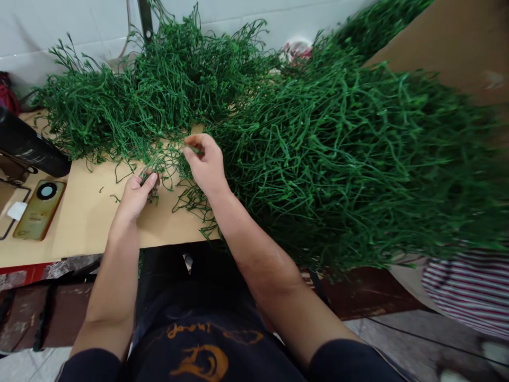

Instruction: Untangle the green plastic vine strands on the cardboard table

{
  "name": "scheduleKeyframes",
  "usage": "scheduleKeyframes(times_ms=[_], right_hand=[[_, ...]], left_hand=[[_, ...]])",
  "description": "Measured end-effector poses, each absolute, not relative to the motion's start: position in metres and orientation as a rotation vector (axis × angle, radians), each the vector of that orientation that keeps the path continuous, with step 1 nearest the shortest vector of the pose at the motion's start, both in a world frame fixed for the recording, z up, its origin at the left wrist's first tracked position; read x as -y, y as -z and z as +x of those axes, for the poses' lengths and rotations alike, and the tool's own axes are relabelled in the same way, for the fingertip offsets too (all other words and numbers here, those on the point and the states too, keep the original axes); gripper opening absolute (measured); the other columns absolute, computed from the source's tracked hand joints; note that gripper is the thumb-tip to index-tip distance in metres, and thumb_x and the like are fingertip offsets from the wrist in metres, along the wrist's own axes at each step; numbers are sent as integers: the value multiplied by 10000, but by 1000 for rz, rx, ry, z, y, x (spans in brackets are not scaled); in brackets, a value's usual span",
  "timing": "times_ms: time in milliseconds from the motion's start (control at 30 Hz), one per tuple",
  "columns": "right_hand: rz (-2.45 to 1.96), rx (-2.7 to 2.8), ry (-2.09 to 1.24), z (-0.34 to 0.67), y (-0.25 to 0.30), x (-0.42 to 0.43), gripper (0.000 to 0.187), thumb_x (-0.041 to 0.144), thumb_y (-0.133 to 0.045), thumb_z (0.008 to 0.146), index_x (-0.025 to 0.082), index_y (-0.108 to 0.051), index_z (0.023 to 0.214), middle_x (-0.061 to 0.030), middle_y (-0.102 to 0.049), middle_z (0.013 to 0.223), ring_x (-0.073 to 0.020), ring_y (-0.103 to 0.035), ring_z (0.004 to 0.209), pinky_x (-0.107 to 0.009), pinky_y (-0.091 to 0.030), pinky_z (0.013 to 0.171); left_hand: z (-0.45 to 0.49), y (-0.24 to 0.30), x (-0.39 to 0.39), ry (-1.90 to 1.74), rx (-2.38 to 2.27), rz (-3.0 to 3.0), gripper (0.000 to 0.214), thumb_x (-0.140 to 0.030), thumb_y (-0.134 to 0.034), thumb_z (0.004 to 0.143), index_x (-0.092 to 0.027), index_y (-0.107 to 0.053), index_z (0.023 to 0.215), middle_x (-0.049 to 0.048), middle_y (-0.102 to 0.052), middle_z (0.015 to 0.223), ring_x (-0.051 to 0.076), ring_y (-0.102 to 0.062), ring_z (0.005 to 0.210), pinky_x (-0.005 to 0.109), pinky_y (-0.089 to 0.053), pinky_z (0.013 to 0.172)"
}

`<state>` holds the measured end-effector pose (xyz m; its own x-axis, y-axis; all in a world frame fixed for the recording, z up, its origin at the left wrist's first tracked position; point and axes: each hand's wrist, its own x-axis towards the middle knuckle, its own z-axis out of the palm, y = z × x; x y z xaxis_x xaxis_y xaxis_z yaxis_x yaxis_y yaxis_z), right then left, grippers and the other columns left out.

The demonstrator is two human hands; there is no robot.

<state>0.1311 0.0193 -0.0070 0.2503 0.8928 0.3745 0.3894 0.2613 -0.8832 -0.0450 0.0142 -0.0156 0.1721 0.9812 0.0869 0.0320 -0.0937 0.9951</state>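
Note:
My left hand is closed, thumb on top, around a small bunch of thin green stems with small branching tips. The stems fan up and to the right above the cardboard. To its right, my right hand pinches thumb and fingers at the outer end of these stems; the exact piece between the fingertips is partly hidden. A huge heap of similar green stems lies right beside my right forearm. Another pile of them spreads along the wall behind both hands.
A cardboard sheet covers the tabletop, with a few loose bits on it. At the left lie a gold phone and a black cylinder. A brown cardboard panel rises at the right, and striped cloth shows below.

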Motion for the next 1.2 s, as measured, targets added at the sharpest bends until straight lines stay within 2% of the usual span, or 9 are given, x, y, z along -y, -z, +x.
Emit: scheduleKeyframes(times_ms=[133,233,400,567,667,867,1033,1133,1200], right_hand=[[-1368,1385,-325,133,-10,-2,383,206,-266,924,166,-498,1226,-136,-489,1228,-224,-493,1149,-452,-438,949],[-1336,1616,-301,127,-24,7,402,173,-304,904,202,-525,1239,-110,-533,1223,-244,-473,1201,-477,-404,991],[-1400,1991,-441,114,-17,-2,425,86,-460,774,169,-593,1169,-96,-614,1204,-251,-505,1163,-444,-392,991],[-1552,2008,-454,111,-4,-19,277,162,-476,798,144,-647,1015,-89,-674,1021,-246,-574,1018,-408,-421,916],[-1641,2003,-411,110,-4,-28,287,126,-455,780,146,-655,984,-85,-679,1005,-236,-593,995,-376,-436,884],[-1727,2033,-372,104,1,-46,338,145,-408,826,182,-676,1028,-78,-681,1084,-220,-618,969,-327,-455,825],[-1741,2142,-335,97,7,-57,347,163,-366,864,167,-686,1000,-101,-698,1041,-225,-634,964,-319,-454,814],[-1780,2107,-383,97,9,-65,332,213,-380,890,166,-680,1021,-102,-695,1045,-229,-639,973,-311,-454,802],[-1858,2008,-410,100,10,-73,332,235,-380,907,142,-682,1011,-119,-694,1026,-227,-639,961,-298,-449,788]], left_hand=[[-42,14,-13,-1171,-1059,1447,444,-628,-669,690,-197,-563,706,-37,-417,558,71,-352,469,220,-308,444],[-41,13,-10,-1159,-1067,1492,466,-649,-679,665,-196,-571,692,-33,-404,564,74,-351,479,225,-310,446],[-43,19,-9,-1154,-1091,1466,477,-664,-630,705,-188,-597,691,-25,-413,548,80,-356,472,231,-294,439],[-45,21,-11,-1063,-1102,1565,569,-737,-542,717,-180,-543,600,-5,-440,557,96,-375,512,249,-310,478],[-39,20,-8,-1051,-1146,1488,587,-767,-502,718,-190,-511,608,-9,-423,539,99,-358,497,252,-287,468],[-29,21,7,-1056,-1102,1338,565,-739,-587,670,-200,-432,613,-54,-319,510,64,-257,443,225,-208,417],[-27,26,13,-1090,-1181,1332,550,-714,-613,663,-198,-427,630,-53,-357,543,63,-280,469,218,-278,441],[-25,18,32,-1114,-1193,1421,544,-711,-535,734,-205,-386,603,-55,-317,520,76,-283,466,224,-273,437],[-27,5,54,-1024,-1129,1627,515,-657,-468,819,-198,-402,593,-39,-344,524,87,-316,478,236,-280,448]])
